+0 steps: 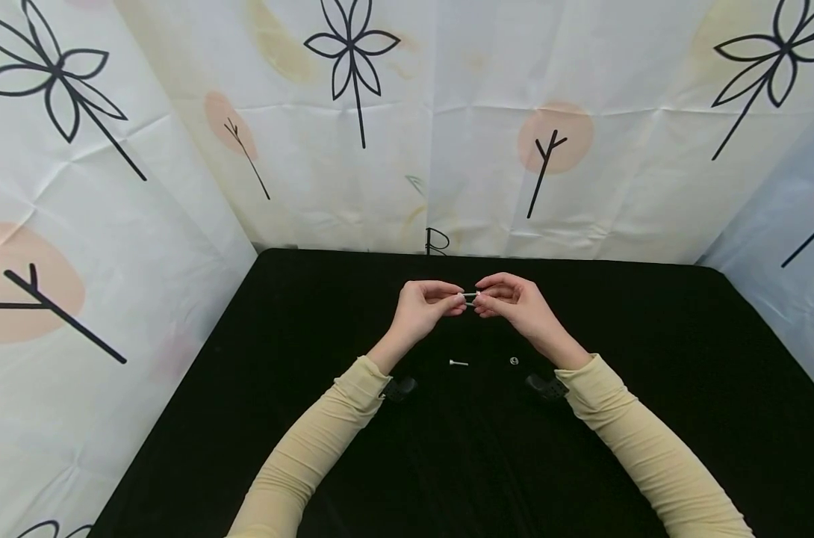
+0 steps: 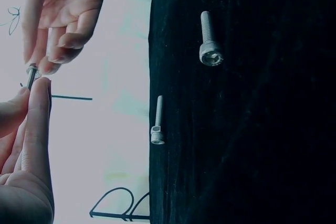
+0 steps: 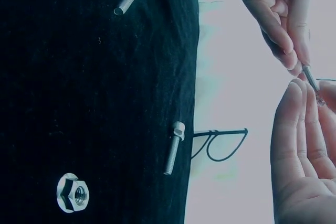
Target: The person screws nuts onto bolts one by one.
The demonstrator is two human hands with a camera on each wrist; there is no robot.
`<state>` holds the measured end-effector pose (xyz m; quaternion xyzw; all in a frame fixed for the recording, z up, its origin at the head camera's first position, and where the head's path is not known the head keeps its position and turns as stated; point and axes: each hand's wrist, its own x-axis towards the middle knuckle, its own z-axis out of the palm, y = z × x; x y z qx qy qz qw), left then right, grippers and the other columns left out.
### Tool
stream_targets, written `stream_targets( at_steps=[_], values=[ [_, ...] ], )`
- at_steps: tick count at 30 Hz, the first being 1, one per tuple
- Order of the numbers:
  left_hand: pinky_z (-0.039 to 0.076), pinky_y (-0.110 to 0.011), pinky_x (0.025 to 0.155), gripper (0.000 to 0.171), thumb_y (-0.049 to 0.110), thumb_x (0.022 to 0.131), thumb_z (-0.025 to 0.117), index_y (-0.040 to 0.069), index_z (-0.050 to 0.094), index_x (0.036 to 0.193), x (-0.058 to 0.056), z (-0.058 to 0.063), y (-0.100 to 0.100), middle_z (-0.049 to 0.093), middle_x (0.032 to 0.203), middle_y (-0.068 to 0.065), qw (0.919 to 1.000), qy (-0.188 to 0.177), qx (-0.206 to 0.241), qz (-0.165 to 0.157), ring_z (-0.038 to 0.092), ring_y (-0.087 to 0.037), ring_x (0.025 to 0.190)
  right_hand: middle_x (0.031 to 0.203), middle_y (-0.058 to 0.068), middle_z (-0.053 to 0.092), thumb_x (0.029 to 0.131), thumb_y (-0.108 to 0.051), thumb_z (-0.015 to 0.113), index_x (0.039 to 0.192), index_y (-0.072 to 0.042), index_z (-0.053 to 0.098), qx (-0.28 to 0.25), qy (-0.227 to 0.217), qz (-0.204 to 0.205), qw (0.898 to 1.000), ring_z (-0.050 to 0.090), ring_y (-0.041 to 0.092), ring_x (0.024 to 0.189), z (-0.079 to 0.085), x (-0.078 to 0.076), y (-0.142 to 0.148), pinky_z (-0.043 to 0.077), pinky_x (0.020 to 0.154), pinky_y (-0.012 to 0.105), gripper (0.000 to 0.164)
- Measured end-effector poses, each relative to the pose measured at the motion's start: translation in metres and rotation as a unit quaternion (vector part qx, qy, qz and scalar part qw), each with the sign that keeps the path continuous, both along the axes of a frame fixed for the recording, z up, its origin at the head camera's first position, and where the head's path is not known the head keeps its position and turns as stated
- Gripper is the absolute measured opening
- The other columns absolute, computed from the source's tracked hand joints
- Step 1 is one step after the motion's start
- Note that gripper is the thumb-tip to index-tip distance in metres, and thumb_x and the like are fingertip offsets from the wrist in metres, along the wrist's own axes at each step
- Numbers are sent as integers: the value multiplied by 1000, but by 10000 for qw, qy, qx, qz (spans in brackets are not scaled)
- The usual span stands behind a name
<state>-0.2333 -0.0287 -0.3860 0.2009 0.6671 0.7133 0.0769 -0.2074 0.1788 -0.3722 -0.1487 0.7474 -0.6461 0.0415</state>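
Observation:
My left hand [image 1: 420, 306] pinches a metal bolt [image 1: 470, 294] between thumb and fingertips, above the far part of the black table. From the other side my right hand [image 1: 517, 302] holds a small nut [image 3: 320, 100] at the bolt's far end, partly hidden by the fingers. The held bolt [image 2: 31, 80] spans the short gap between both hands. On the cloth, nearer the body, a loose socket-head bolt [image 2: 209, 40] lies on its side. To its right rests a flange nut [image 3: 73, 193]. Another bolt [image 3: 174, 148], with a nut near its head, lies farther back.
Black cloth covers the table [image 1: 488, 463]. A white patterned curtain [image 1: 474, 134] stands behind it and along both sides. Dark wrist cameras [image 1: 400, 388] hang beneath the forearms.

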Motion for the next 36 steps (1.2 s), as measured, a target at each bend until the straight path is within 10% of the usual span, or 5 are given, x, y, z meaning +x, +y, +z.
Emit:
stream_targets(
  at_steps=[10, 23, 36],
  values=[
    [59, -37, 78, 21, 2, 90, 64, -13, 66, 105, -3, 1, -1, 68, 99, -24, 9998, -104, -43, -135, 69, -32, 89, 92, 21, 66, 98, -29, 57, 111, 11, 59, 324, -187, -168, 9992, 67, 24, 80, -3, -2, -1, 60, 71, 34, 43],
    [58, -39, 79, 20, -4, 90, 62, -17, 64, 105, 12, 24, -3, 66, 100, -28, 9998, -95, -127, -101, 67, -38, 91, 96, 22, 67, 97, -20, 60, 113, 13, 58, 386, -207, -127, 9990, 67, 23, 83, 1, -4, 0, 57, 80, 46, 37],
    [59, -38, 79, 19, -3, 90, 63, -15, 65, 104, 7, 17, -4, 67, 99, -26, 9998, -153, -125, -70, 68, -35, 89, 105, 26, 64, 95, -13, 63, 112, 11, 59, 31, -72, -29, 10000, 66, 33, 92, -3, -6, -2, 55, 85, 47, 30]
  ],
)
